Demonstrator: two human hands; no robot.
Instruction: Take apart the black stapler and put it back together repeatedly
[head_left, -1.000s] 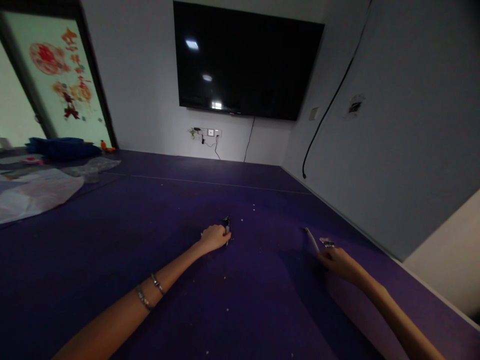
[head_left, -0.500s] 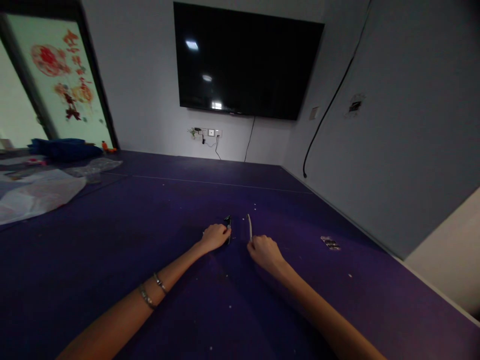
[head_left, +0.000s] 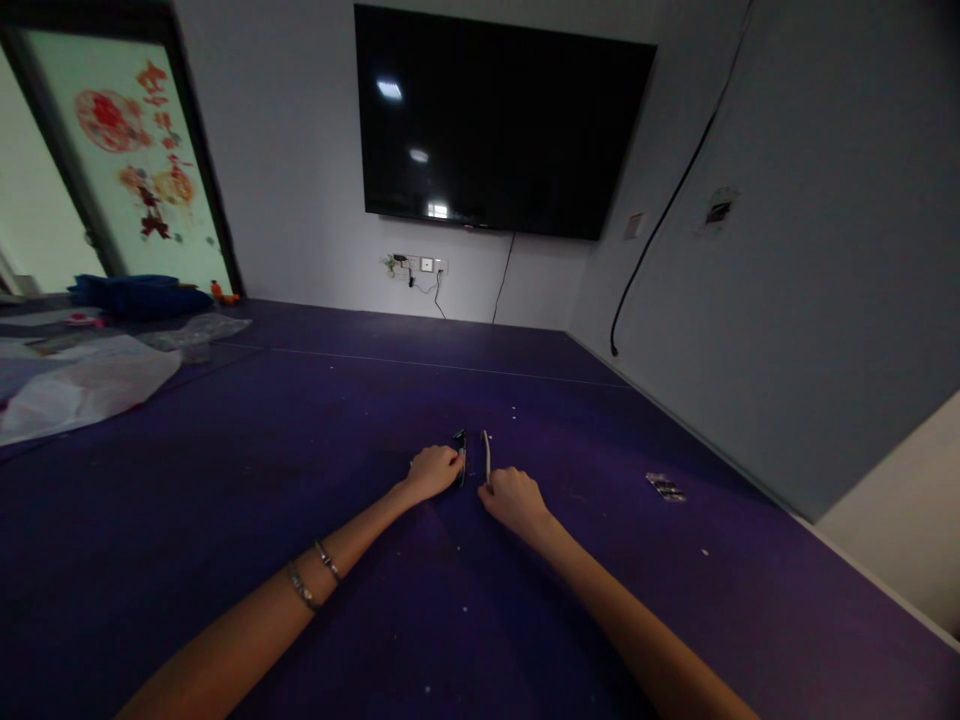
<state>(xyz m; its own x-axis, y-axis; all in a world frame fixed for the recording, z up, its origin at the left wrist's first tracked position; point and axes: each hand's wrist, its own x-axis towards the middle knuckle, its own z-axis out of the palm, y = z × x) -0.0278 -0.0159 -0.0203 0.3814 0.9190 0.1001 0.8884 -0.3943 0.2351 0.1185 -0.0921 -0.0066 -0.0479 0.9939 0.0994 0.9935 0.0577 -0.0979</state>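
Stick (head_left: pixel 487 455) I judged light and stiff, best held by its near end, where my right hand (head_left: pixel 516 497) was closed. My left hand (head_left: pixel 433 471) gripped a dark tool (head_left: pixel 460 440).

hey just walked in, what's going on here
A person's left hand grips a small dark object, too small to identify. The right hand, close beside it, holds a thin pale stick pointing away from the person. The two items are apart, over a purple surface. A small packet lies off to the right.
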